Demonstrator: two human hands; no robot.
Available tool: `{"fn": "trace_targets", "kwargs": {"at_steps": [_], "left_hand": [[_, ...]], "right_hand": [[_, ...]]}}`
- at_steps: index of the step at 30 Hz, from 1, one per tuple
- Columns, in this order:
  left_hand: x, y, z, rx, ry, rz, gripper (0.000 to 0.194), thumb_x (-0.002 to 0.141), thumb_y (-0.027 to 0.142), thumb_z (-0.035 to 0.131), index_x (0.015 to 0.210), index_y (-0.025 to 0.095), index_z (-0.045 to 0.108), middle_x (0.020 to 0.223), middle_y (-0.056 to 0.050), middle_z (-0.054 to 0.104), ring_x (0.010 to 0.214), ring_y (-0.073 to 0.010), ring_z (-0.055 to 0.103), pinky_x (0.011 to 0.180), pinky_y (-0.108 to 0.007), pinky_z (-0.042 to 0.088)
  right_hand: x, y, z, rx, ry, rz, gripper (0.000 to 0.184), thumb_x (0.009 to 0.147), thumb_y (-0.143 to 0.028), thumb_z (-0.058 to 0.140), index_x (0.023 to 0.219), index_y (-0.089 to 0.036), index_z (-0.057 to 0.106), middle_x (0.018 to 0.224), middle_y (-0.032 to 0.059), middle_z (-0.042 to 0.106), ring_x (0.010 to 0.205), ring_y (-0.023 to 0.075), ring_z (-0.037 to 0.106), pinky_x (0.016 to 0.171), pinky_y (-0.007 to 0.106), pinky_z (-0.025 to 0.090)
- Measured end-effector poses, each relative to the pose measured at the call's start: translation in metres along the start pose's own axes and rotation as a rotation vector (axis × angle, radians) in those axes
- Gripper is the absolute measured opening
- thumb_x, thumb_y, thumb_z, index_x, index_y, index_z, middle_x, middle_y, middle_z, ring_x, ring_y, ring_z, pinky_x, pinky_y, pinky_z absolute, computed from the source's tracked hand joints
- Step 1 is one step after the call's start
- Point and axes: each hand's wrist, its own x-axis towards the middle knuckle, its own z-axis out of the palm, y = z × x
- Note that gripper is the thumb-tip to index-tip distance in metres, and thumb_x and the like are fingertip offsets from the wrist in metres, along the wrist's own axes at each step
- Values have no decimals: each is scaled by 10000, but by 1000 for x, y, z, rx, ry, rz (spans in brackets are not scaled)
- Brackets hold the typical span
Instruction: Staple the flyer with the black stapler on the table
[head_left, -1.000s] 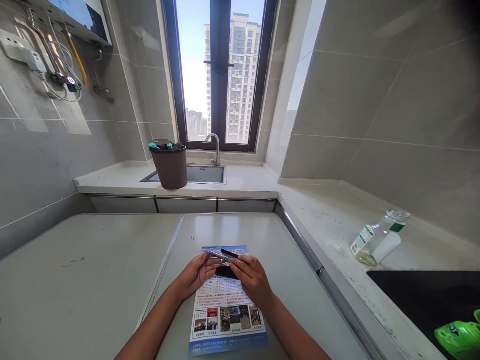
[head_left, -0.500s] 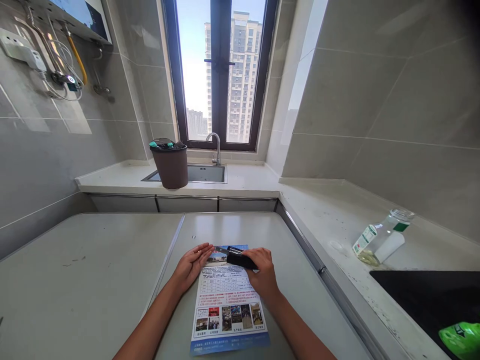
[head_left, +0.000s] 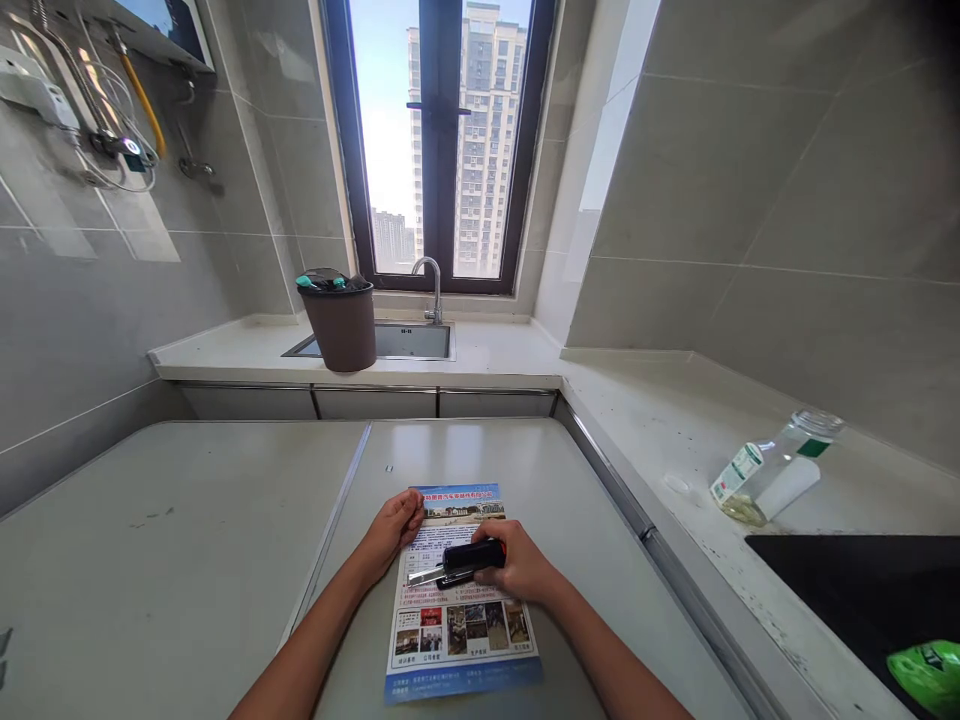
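Note:
A printed flyer (head_left: pixel 459 630) with a blue border lies flat on the grey table (head_left: pixel 187 540) in front of me. My right hand (head_left: pixel 517 565) is closed around a black stapler (head_left: pixel 461 560), whose metal nose points left over the middle of the flyer. My left hand (head_left: pixel 394 528) rests on the flyer's upper left corner with the fingers curled down on the paper, holding nothing else.
Behind the table runs a white counter with a sink (head_left: pixel 409 343), a tap (head_left: pixel 433 285) and a brown bin (head_left: pixel 339 320). On the right counter lies a clear jar (head_left: pixel 772 470) on its side, beside a black hob (head_left: pixel 862 590) and a green object (head_left: pixel 926 672).
My right hand has brought the stapler down from the flyer's top edge to its middle, turned nose-left. My left hand let go of the stapler and settled on the flyer's upper left corner.

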Motion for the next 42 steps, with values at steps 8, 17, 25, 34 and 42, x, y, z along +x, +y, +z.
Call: {"fn": "trace_targets", "kwargs": {"at_steps": [8, 17, 25, 34, 42], "left_hand": [[-7, 5, 14, -20, -134, -26, 434, 981, 609, 500, 871, 191, 457, 734, 39, 495, 472, -53, 236, 450, -213, 166], [-6, 1, 11, 427, -191, 120, 476, 923, 605, 603, 899, 138, 696, 554, 61, 366, 512, -91, 253, 519, -242, 183], [-9, 6, 14, 540, -218, 171, 671, 897, 733, 515, 548, 162, 558, 549, -3, 433, 558, -133, 338, 565, -272, 262], [-8, 7, 10, 491, -124, 166, 613, 826, 733, 631, 810, 130, 741, 584, 15, 448, 568, -119, 330, 565, -253, 250], [-3, 6, 0, 286, 171, 171, 518, 884, 640, 633, 953, 138, 739, 534, 67, 337, 492, -86, 228, 493, -233, 165]], "right_hand": [[-1, 0, -3, -90, -58, -28, 339, 632, -138, 820, 933, -215, 686, 894, -25, 671, 827, 173, 595, 725, 253, 404], [12, -23, -1, -21, 187, -253, 249, 920, -333, 700, 1158, -259, 701, 1151, 63, 690, 1078, 231, 621, 964, 383, 493], [35, -48, 17, -167, 139, -384, 205, 941, -170, 649, 1110, -263, 719, 1059, 29, 748, 1007, 211, 663, 959, 382, 507], [47, -45, 14, -25, 290, -314, 149, 880, -152, 641, 886, -247, 755, 896, 12, 762, 846, 189, 684, 819, 336, 546], [51, 67, -83, -378, 682, 84, 242, 778, -171, 556, 881, -218, 770, 887, 43, 775, 795, 210, 705, 826, 342, 557]]}}
